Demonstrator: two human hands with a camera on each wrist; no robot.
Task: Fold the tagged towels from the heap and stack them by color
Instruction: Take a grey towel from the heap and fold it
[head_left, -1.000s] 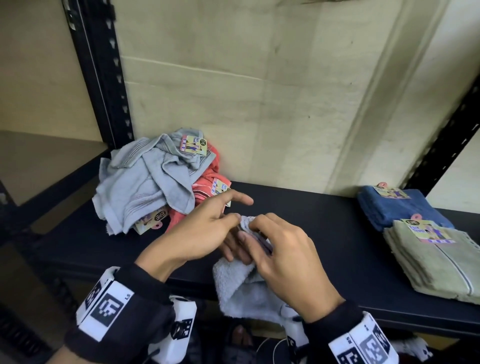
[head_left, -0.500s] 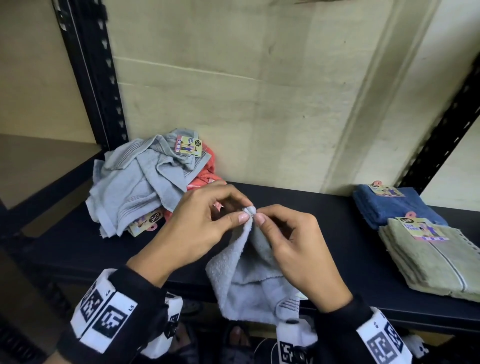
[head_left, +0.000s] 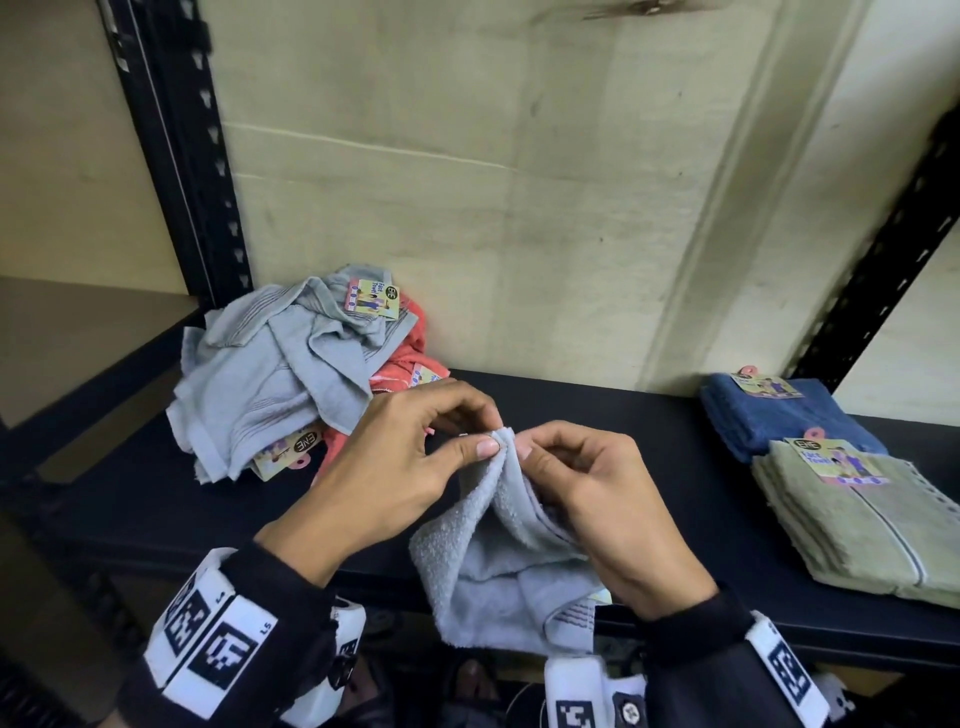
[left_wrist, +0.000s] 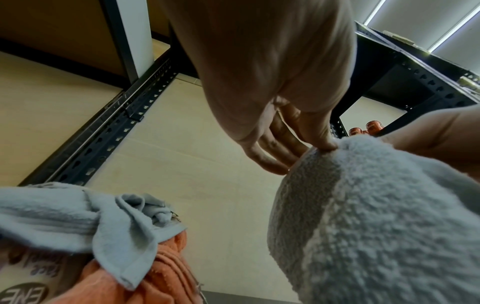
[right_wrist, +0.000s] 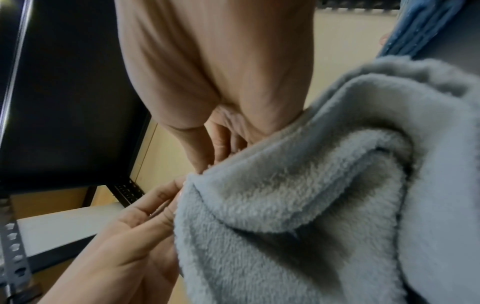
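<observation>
A light grey towel (head_left: 498, 561) hangs from both my hands over the front edge of the black shelf (head_left: 649, 441). My left hand (head_left: 415, 462) pinches its top corner between thumb and fingers. My right hand (head_left: 587, 483) pinches the same bunched corner from the other side. The wrist views show the grey towel (left_wrist: 376, 226) (right_wrist: 311, 205) close up under the fingers. The heap (head_left: 275, 374) of grey and coral towels with paper tags lies at the shelf's left. A folded blue towel (head_left: 779, 415) and a folded green stack (head_left: 872, 530) sit at the right.
A black perforated upright (head_left: 182, 156) rises behind the heap. Another upright (head_left: 893, 249) slants at the right. A beige wall panel (head_left: 493, 208) closes the back of the shelf. A lower wooden shelf (head_left: 78, 332) lies to the left.
Both hands lifted the grey towel's corner up off the shelf and now pinch it together higher; the towel hangs longer below them.
</observation>
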